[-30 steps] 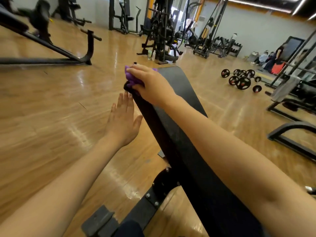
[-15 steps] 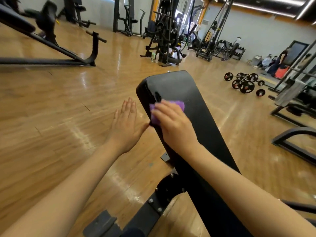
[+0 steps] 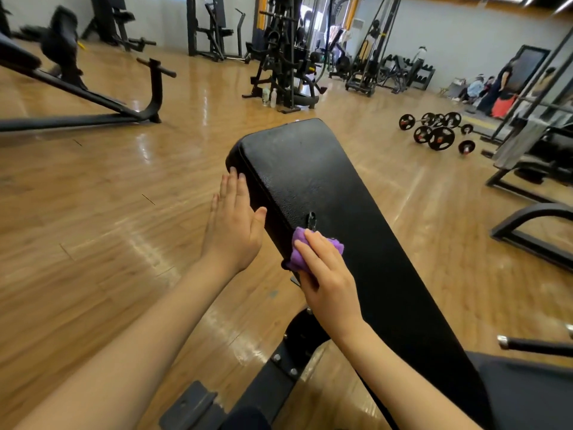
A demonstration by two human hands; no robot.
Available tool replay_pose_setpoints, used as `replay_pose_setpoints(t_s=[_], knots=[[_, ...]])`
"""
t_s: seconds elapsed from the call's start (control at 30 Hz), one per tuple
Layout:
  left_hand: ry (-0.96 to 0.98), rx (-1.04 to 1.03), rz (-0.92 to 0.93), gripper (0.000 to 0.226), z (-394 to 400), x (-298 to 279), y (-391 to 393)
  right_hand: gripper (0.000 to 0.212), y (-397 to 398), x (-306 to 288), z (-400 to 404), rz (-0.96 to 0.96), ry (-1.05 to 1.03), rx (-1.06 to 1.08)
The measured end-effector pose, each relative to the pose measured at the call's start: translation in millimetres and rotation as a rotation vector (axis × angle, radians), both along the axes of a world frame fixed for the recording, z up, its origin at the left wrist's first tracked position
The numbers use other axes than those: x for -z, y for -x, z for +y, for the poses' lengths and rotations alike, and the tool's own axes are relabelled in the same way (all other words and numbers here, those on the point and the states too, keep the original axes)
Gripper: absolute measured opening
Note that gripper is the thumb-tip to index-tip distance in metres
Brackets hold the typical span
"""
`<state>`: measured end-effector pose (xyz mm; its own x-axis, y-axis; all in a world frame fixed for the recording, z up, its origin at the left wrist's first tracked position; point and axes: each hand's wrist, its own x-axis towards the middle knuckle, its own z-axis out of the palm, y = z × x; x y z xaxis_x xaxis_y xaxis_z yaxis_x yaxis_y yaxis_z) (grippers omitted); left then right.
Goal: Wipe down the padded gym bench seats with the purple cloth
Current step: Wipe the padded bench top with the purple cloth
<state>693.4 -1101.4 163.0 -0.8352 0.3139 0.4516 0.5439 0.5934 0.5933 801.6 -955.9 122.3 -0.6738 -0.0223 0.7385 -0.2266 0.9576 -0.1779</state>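
Observation:
A long black padded bench pad (image 3: 313, 181) slopes away from me, its far end raised. My right hand (image 3: 328, 280) presses a bunched purple cloth (image 3: 299, 248) onto the pad's left edge, about halfway along, just below a small slot in the padding. The cloth is partly hidden under my fingers. My left hand (image 3: 232, 225) rests flat with fingers straight against the pad's left side wall, a little farther up than the cloth, and holds nothing.
The bench's black metal frame (image 3: 279, 361) with bolts sits below the pad on a glossy wooden floor. Weight plates and short barbells (image 3: 437, 131) lie at the right. Black machines stand behind, another frame (image 3: 533, 231) at the right. People are at the far right.
My right hand has dragged the purple cloth from the pad's far top end down along its left edge toward me. My left hand has stayed against the pad's side.

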Motion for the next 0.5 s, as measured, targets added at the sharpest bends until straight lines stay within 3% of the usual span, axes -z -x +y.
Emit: replay_pose_setpoints(t_s=[0.27,0.5], knots=[[-0.003,-0.03,0.04,0.07,7,-7,-1,0.038,44,-48,-20,0.037,0.098,-0.029],[0.008,-0.043,0.084,0.073,7,-22,8,0.046,21,-13,-13,0.03,0.178,0.015]])
